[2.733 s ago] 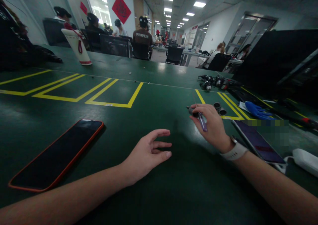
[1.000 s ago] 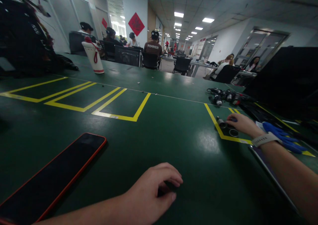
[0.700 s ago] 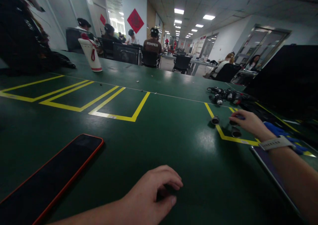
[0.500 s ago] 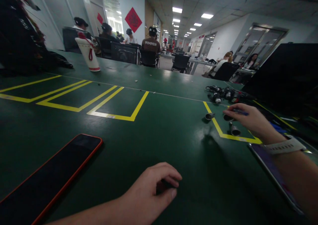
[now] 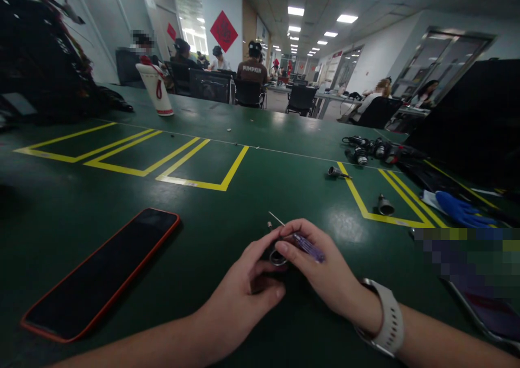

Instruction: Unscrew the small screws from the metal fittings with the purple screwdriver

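Observation:
My two hands meet low in the middle of the green table (image 5: 284,151). My right hand (image 5: 320,268) holds a thin purple-handled screwdriver (image 5: 303,241), its metal tip pointing up and left. Its fingers also pinch a small round metal part (image 5: 277,257). My left hand (image 5: 246,289) is curled with the fingertips touching that same part from the left. Two more small metal parts lie further off: one (image 5: 335,172) beside a yellow line, another (image 5: 384,206) inside a yellow-marked box.
A dark phone in a red case (image 5: 101,273) lies at the left. A second phone (image 5: 487,314) and a blue glove (image 5: 461,210) are at the right. A pile of black parts (image 5: 368,148) and a white cup (image 5: 156,89) stand further back. Several seated people are beyond the table.
My right hand came back from the yellow box at the right to the middle, carrying the screwdriver and a small metal part. My left hand lifted its fingers to meet it.

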